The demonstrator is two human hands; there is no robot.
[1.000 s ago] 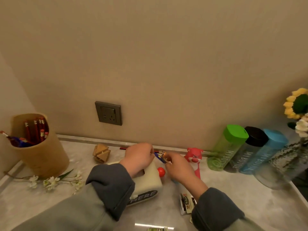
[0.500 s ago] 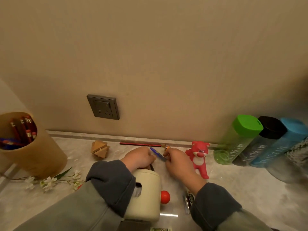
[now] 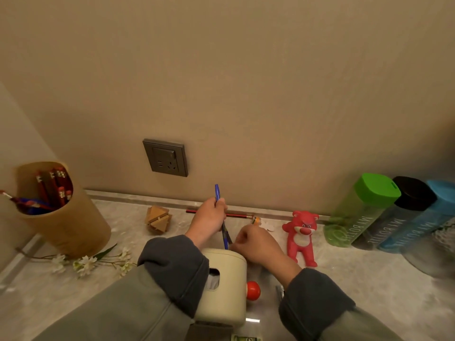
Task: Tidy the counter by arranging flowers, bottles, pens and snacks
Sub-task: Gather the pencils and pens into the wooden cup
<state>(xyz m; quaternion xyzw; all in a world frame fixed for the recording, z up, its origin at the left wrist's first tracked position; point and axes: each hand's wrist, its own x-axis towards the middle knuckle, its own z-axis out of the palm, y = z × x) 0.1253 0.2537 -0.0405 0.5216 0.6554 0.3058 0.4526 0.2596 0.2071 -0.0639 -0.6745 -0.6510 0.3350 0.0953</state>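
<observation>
Two hands are busy over the pale marble counter (image 3: 357, 286). My left hand (image 3: 209, 220) is curled tight around a blue plastic pen (image 3: 217, 193), and the pen stands almost straight up. Its top pokes out above my fist, and its lower end comes out below my palm, down toward the cream round-cornered box with a red knob (image 3: 224, 289). A second dark pen seems to sit beside the blue one in the same fist, but I cannot tell for sure. My right hand (image 3: 256, 244) is just beside the pen's lower end, with the fingers bent in close together; I cannot tell if they are pinching anything. Behind my left hand a thin red pencil (image 3: 238, 214) lies flat along the wall edge. The tan round cup full of red pencils (image 3: 61, 212) is well apart, at the far left, with a sprig of small white flowers (image 3: 83, 263) lying at its foot. A red bear toy (image 3: 301, 232) stands to the right of my hands. Past it, three bottles lean in a row: green-capped (image 3: 357, 212), black-capped (image 3: 398, 215) and blue-capped (image 3: 433, 212).
</observation>
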